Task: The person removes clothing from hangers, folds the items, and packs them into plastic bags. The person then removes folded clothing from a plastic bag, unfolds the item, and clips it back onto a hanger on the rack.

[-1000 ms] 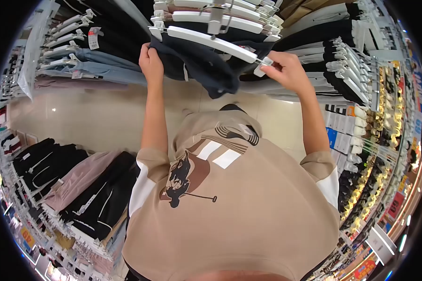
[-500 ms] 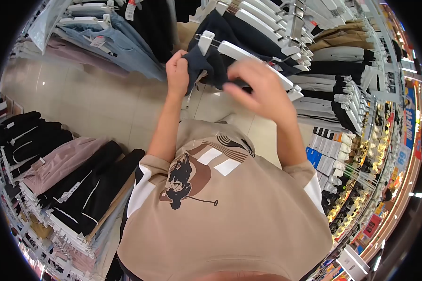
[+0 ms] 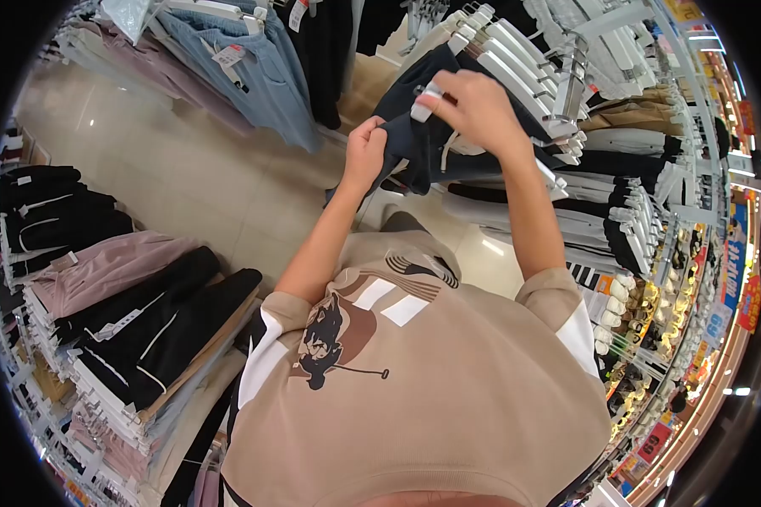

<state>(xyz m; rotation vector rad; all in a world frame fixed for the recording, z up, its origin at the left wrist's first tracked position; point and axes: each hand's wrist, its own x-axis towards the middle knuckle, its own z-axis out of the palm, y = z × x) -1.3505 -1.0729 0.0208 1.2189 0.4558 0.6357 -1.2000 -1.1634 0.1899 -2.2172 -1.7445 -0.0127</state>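
Observation:
A pair of dark navy trousers (image 3: 411, 166) with a pale drawstring hangs in front of me at the rack. My left hand (image 3: 366, 154) is closed around the edge of the navy fabric. Higher up and to the right, my right hand (image 3: 482, 111) pinches the white clip (image 3: 426, 103) of a hanger, where the waistband of the trousers meets it. Most of that hanger's bar lies hidden behind my right hand and forearm.
Several white hangers (image 3: 516, 52) crowd the rail just beyond my right hand. Blue jeans (image 3: 237, 72) hang to the left. Black and pink trousers (image 3: 114, 279) fill a rack at lower left. Grey and black garments (image 3: 596, 203) hang at right, above shelves of small goods.
My right hand has moved up and left, from open beside the hanger to gripping its clip. My left hand, still holding the fabric, has shifted right and slightly down in view.

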